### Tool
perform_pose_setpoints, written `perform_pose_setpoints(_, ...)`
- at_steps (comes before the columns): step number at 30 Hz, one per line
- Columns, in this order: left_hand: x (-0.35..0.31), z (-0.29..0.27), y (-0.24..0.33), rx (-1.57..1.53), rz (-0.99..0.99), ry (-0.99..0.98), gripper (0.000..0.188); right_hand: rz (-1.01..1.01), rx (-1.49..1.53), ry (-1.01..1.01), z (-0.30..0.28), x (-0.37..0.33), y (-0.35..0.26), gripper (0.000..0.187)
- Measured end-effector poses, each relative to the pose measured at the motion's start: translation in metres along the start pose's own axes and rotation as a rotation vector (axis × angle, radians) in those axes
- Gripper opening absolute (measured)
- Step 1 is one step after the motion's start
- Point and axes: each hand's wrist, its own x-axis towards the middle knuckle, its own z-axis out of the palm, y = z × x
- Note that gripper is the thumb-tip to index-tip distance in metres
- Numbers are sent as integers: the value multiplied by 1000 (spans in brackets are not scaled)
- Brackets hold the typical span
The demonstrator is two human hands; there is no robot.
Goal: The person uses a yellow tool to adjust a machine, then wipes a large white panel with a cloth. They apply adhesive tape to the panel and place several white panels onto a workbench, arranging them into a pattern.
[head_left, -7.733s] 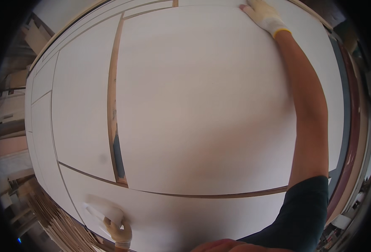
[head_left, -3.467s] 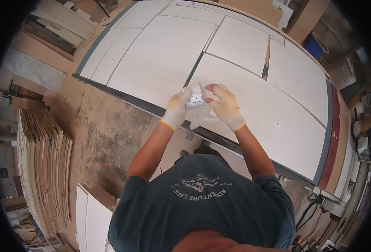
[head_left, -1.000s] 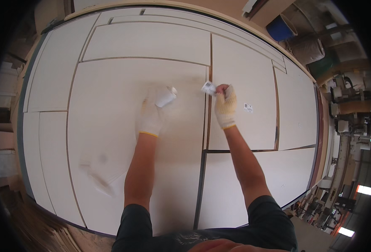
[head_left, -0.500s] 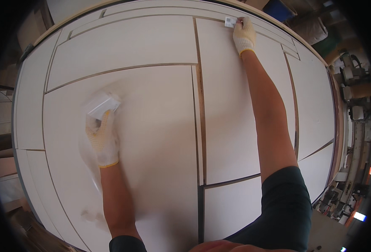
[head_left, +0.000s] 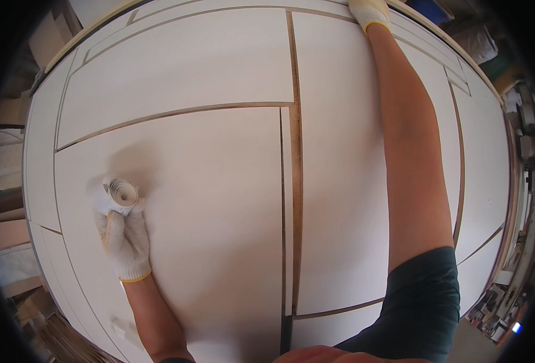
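My left hand [head_left: 125, 242], in a pale knit work glove with a yellow cuff edge, is closed round a white roll of labels [head_left: 122, 192]. The coiled end of the roll faces up, and the hand hovers over a big white panel [head_left: 213, 181]. Far off at the upper edge, my right hand [head_left: 370, 11] wears a matching glove and reaches to the far end of a long white panel [head_left: 334, 151]. Its fingers are cut off by the picture's edge, so whatever they hold or touch is hidden.
Several white cut panels lie close together, with narrow brown and dark gaps [head_left: 297, 212] between them. Stacked boards and boxes [head_left: 7, 199] stand beyond the left edge. Beyond the right edge are cluttered goods and machine parts [head_left: 525, 121]. A blue container [head_left: 431, 11] sits at the far right.
My left hand has moved left and toward me, turning the roll so its coiled end shows. The right hand, earlier pinching a small white label, has gone farther away, its fingers leaving the picture.
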Motion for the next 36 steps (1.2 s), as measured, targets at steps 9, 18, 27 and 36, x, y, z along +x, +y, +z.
perform_pose_setpoints(9,2,-1,-4,-58,-7,-78,58,-125,-206,121,5,-11,0,36)
perform_pose_setpoints(18,7,12,-5,-208,-92,-47,34,-446,-595,-409,3,-22,-24,66)
perform_pose_setpoints(27,5,13,3,-66,-171,115,32,-1281,715,-387,-153,-301,-223,37)
perform_pose_setpoints(36,7,6,-14,-234,-255,143,29,-1270,476,-16,-155,-360,-256,34)
